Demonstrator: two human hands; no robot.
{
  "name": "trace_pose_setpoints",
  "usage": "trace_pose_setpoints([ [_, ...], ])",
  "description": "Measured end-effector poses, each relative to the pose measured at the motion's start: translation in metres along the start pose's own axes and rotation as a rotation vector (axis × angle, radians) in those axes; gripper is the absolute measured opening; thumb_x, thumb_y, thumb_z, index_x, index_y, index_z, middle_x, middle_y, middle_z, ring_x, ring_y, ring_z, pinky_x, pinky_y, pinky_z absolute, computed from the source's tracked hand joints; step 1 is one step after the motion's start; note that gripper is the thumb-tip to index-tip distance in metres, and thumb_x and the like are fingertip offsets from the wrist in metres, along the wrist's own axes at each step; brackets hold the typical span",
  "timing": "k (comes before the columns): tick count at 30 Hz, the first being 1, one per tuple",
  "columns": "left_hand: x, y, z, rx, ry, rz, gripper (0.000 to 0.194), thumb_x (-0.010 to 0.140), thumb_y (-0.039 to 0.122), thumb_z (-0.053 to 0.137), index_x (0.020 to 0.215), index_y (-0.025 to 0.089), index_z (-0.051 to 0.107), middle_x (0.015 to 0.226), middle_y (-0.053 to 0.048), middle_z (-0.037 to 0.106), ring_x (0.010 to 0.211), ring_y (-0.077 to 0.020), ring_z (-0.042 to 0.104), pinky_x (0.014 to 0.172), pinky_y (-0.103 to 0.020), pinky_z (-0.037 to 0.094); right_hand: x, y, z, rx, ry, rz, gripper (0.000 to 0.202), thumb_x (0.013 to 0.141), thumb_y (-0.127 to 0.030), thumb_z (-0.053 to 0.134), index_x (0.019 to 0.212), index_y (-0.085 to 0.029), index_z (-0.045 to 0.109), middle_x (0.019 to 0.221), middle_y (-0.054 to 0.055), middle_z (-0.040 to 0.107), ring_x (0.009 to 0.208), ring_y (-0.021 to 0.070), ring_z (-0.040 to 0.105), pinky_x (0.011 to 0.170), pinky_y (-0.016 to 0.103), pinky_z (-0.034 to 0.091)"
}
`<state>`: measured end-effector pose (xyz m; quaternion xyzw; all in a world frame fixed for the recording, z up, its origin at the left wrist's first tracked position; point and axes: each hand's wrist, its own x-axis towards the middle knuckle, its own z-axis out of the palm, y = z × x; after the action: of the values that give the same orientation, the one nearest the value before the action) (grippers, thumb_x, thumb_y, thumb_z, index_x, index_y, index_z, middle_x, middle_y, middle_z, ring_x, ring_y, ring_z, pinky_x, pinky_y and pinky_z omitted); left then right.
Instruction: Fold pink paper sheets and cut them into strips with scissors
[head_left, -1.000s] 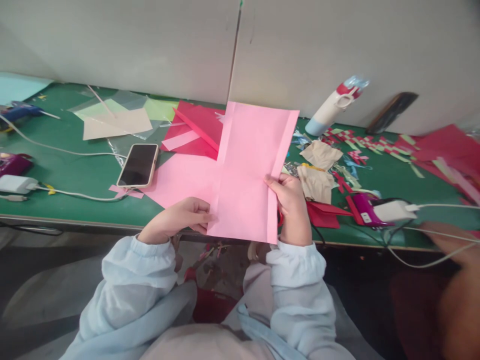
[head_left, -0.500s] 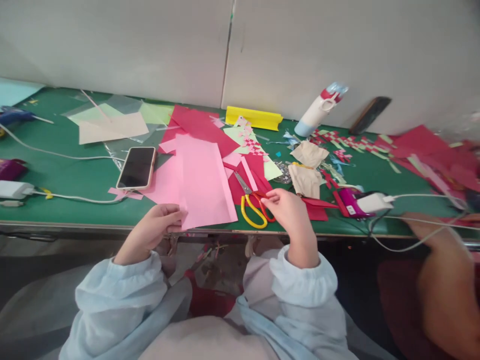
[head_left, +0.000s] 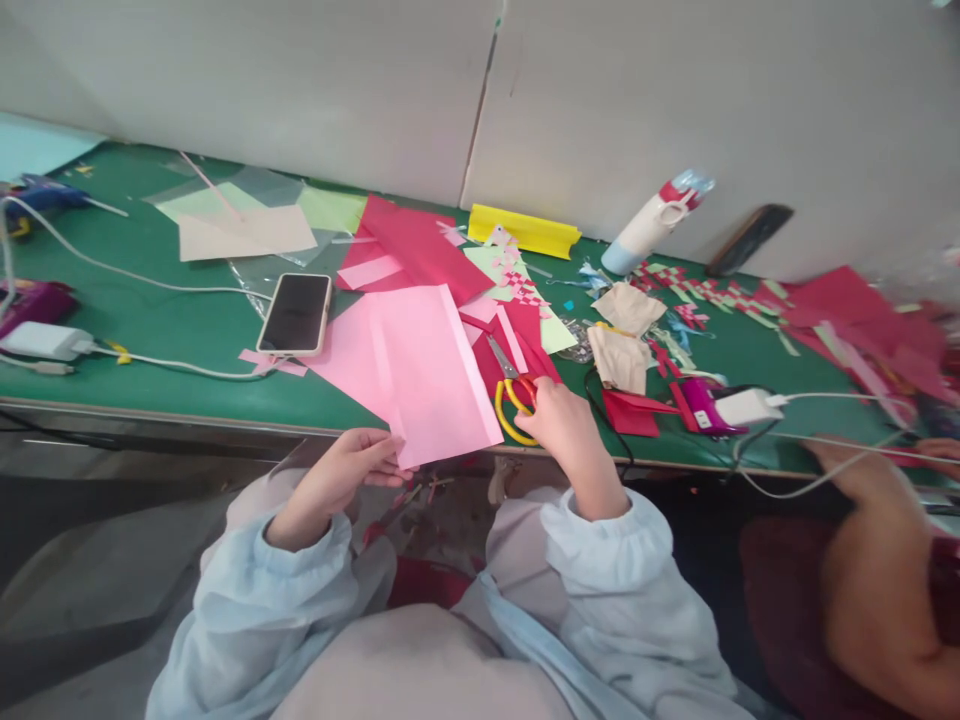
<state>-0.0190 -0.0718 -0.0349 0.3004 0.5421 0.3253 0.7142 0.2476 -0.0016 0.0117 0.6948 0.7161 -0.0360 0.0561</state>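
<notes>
My left hand (head_left: 352, 468) pinches the lower left corner of a pink sheet (head_left: 431, 375) with a fold along its right side. The sheet reaches over the table's front edge, and more pink paper lies under its left part. At the sheet's right, my right hand (head_left: 559, 420) is closed round the handles of the scissors (head_left: 512, 390), which have one yellow and one red loop. Their blades point up and left, over red paper (head_left: 540, 340) and a narrow pink strip (head_left: 512, 338).
A phone (head_left: 296, 314) lies left of the papers, beside white cables. Behind are a yellow folded piece (head_left: 525, 231) and a white bottle (head_left: 652, 225). Purple power strip (head_left: 705, 408) and woven strips (head_left: 712, 290) lie right. Another person's arm (head_left: 874, 560) is at far right.
My right hand has closed on the scissor handles. My left hand has drawn the pink sheet's near end slightly right and toward me. The view has shifted a little.
</notes>
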Motion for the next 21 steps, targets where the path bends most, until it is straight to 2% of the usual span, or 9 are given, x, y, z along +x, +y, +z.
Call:
trace_pose_setpoints([
  [3, 0.0, -0.012, 0.002, -0.031, -0.03, -0.005, 0.033, 0.072, 0.044, 0.075, 0.079, 0.014, 0.064, 0.078, -0.011, 0.075, 0.067, -0.0162, 0.071, 0.061, -0.022, 0.058, 0.0, -0.001, -0.006, 0.015, -0.019, -0.015, 0.035, 0.082, -0.022, 0.057, 0.113, -0.008, 0.052, 0.098, 0.021, 0.068, 0.09, 0.032, 0.068, 0.069, 0.033, 0.045],
  [6, -0.001, -0.021, 0.005, -0.085, -0.025, -0.004, 0.031, 0.075, 0.043, 0.073, 0.079, 0.013, 0.064, 0.079, -0.013, 0.076, 0.066, -0.0162, 0.071, 0.061, -0.023, 0.058, -0.001, 0.011, -0.008, 0.119, -0.004, -0.038, 0.043, 0.082, -0.022, 0.057, 0.123, -0.01, 0.047, 0.104, 0.018, 0.068, 0.091, 0.0296, 0.068, 0.07, 0.031, 0.045],
  [8, -0.001, -0.024, 0.008, -0.116, -0.004, -0.014, 0.03, 0.078, 0.042, 0.071, 0.078, 0.014, 0.062, 0.078, -0.013, 0.076, 0.065, -0.0165, 0.071, 0.06, -0.024, 0.057, -0.002, 0.024, -0.005, 0.245, 0.009, -0.037, 0.049, 0.082, -0.025, 0.057, 0.127, -0.013, 0.045, 0.106, 0.016, 0.067, 0.089, 0.0273, 0.067, 0.069, 0.03, 0.046],
  [11, -0.003, -0.025, 0.013, -0.143, 0.026, -0.014, 0.028, 0.081, 0.041, 0.067, 0.08, 0.013, 0.062, 0.074, -0.012, 0.075, 0.063, -0.0166, 0.071, 0.059, -0.024, 0.057, -0.012, 0.045, 0.003, 0.549, -0.045, 0.02, 0.058, 0.081, -0.028, 0.058, 0.135, -0.017, 0.04, 0.101, 0.01, 0.066, 0.082, 0.0224, 0.066, 0.069, 0.031, 0.048],
  [14, -0.006, -0.024, 0.015, -0.144, 0.041, 0.008, 0.031, 0.082, 0.043, 0.064, 0.079, 0.013, 0.061, 0.07, -0.011, 0.074, 0.059, -0.0155, 0.069, 0.058, -0.025, 0.056, -0.034, 0.056, 0.011, 1.016, -0.073, 0.081, 0.06, 0.079, -0.032, 0.06, 0.135, -0.022, 0.042, 0.096, 0.005, 0.061, 0.077, 0.0174, 0.063, 0.064, 0.028, 0.049],
  [17, -0.008, -0.024, 0.016, -0.131, 0.046, 0.037, 0.034, 0.082, 0.047, 0.062, 0.076, 0.013, 0.06, 0.069, -0.01, 0.072, 0.059, -0.0154, 0.068, 0.059, -0.026, 0.055, -0.066, 0.052, 0.017, 1.415, -0.178, 0.092, 0.06, 0.074, -0.038, 0.069, 0.129, -0.029, 0.047, 0.087, 0.001, 0.058, 0.061, 0.012, 0.053, 0.051, 0.024, 0.042],
  [19, -0.008, -0.025, 0.016, -0.127, 0.043, 0.044, 0.035, 0.081, 0.049, 0.062, 0.077, 0.014, 0.059, 0.069, -0.009, 0.072, 0.059, -0.0158, 0.067, 0.059, -0.027, 0.055, -0.089, 0.041, 0.019, 1.541, -0.239, 0.128, 0.05, 0.071, -0.037, 0.074, 0.116, -0.029, 0.055, 0.082, -0.001, 0.054, 0.052, 0.0082, 0.043, 0.045, 0.022, 0.035],
  [21, -0.008, -0.025, 0.015, -0.123, 0.044, 0.047, 0.036, 0.08, 0.049, 0.061, 0.076, 0.014, 0.058, 0.068, -0.009, 0.071, 0.058, -0.0156, 0.066, 0.059, -0.028, 0.054, -0.11, 0.029, 0.024, 1.587, -0.299, 0.178, 0.045, 0.068, -0.038, 0.077, 0.107, -0.028, 0.057, 0.08, 0.0, 0.052, 0.052, 0.0085, 0.041, 0.044, 0.022, 0.033],
])
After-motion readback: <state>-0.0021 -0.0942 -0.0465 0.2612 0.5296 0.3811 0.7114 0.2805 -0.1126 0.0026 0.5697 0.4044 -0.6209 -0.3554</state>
